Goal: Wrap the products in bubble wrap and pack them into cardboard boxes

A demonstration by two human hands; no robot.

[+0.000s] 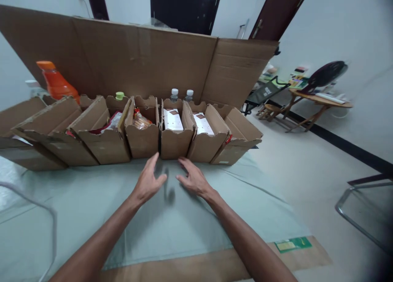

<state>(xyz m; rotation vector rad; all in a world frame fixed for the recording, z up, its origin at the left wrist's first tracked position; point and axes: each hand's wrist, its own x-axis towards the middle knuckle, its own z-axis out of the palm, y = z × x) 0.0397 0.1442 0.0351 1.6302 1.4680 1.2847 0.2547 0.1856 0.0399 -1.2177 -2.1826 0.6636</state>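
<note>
My left hand (149, 181) hovers over the pale green cloth (147, 237), thumb and fingers apart, with nothing in it. Facing it, my right hand (193, 177) is also open and holds nothing. Both are nearest to the front of a cardboard box (173, 144) that holds a white carton (172, 119). To its left, another cardboard box (143, 140) contains a clear packet of brown food (141, 121). On its right, a further cardboard box (206, 146) has a second white carton (202, 123) in it. A small dark blurred patch lies between my hands; I cannot tell what it is.
Several more open boxes (106, 146) continue the row. Behind stands a tall cardboard panel (147, 60). An orange bottle (61, 83) and two clear bottles (174, 94) rise at the back. A grey cable (52, 216) is at left, a metal frame (353, 216) and wooden table (325, 99) at right.
</note>
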